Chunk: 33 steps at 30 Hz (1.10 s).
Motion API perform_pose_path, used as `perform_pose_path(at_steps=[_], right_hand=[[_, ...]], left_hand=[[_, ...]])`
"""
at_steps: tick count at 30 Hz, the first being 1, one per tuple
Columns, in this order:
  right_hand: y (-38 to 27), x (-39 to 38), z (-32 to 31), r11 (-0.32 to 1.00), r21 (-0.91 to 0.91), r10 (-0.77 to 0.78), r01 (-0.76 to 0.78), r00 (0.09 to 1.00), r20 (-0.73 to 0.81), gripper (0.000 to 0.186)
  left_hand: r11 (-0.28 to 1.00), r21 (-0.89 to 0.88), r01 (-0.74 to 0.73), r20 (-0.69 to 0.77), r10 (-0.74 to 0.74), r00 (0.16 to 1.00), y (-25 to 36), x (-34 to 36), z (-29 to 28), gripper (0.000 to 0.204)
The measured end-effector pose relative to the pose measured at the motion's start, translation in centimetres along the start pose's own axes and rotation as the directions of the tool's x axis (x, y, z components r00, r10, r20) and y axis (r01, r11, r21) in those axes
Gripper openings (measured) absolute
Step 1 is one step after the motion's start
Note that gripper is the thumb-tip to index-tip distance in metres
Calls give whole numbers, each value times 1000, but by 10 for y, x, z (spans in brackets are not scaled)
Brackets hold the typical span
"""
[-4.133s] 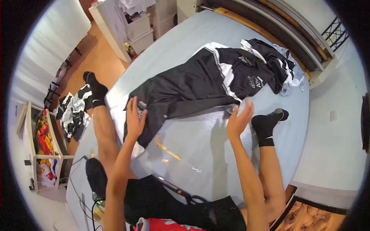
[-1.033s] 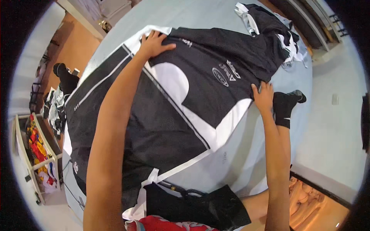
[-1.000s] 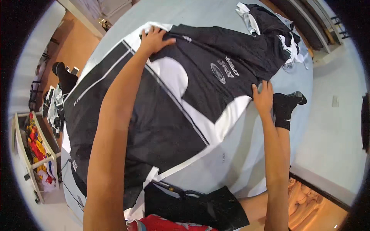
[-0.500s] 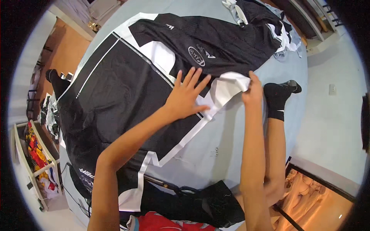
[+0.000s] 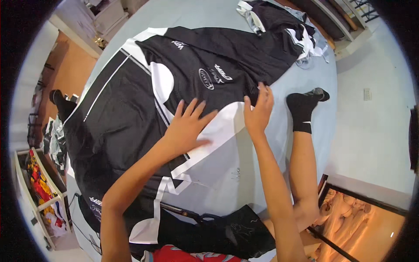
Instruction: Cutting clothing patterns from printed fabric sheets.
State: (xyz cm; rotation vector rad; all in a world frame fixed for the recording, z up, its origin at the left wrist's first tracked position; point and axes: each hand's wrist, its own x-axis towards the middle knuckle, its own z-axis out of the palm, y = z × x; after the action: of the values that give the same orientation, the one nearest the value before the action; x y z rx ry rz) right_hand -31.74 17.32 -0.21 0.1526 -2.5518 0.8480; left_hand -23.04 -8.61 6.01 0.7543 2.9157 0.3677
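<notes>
A large sheet of black fabric (image 5: 126,100) with white margins and printed white stripes spreads before me. On its far right part lies a black printed panel (image 5: 235,52) with white logos and a curved white edge. My left hand (image 5: 185,129) rests on the fabric beside the white strip (image 5: 218,135), fingers spread, holding nothing. At the panel's near right corner is my right hand (image 5: 259,111), its fingers stretched out and apart against the cloth edge. What looks like a pair of dark-handled scissors (image 5: 185,213) lies near me, partly hidden by the cloth.
Everything lies on a pale grey-blue surface (image 5: 244,174). Crumpled black and white fabric pieces (image 5: 301,43) sit at the far right. A black-socked foot (image 5: 303,107) rests at the right, another (image 5: 63,105) at the left. A shelf (image 5: 41,196) with colourful cloth stands lower left.
The black panel's near part has moved left and nearer and lies flatter, showing more logos. My right hand has let go of the folded white edge and opened. Both hands have shifted left.
</notes>
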Motion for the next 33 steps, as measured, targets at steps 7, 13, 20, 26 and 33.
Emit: perform_pose_path(at_steps=[7,13,20,26,33], right_hand=[[38,27,-19,906,-384,65,181,835,546,83],[82,63,-45,959,-233,-27,161,872,489,83],[31,66,25,879,-471,120,79,919,376,88],[7,49,23,957,-181,-148,227,918,368,76],[-17,43,57,900,-388,-47,198,930,365,85]], left_hand=[[939,-192,286,-446,-343,827,-142,136,21,80],[922,-26,386,-361,-369,856,-240,180,-13,74],[884,296,361,-327,-261,908,-259,222,4,54],[835,26,549,-703,-375,604,-238,227,2,48],[850,-29,527,-402,-492,772,-279,218,1,67]])
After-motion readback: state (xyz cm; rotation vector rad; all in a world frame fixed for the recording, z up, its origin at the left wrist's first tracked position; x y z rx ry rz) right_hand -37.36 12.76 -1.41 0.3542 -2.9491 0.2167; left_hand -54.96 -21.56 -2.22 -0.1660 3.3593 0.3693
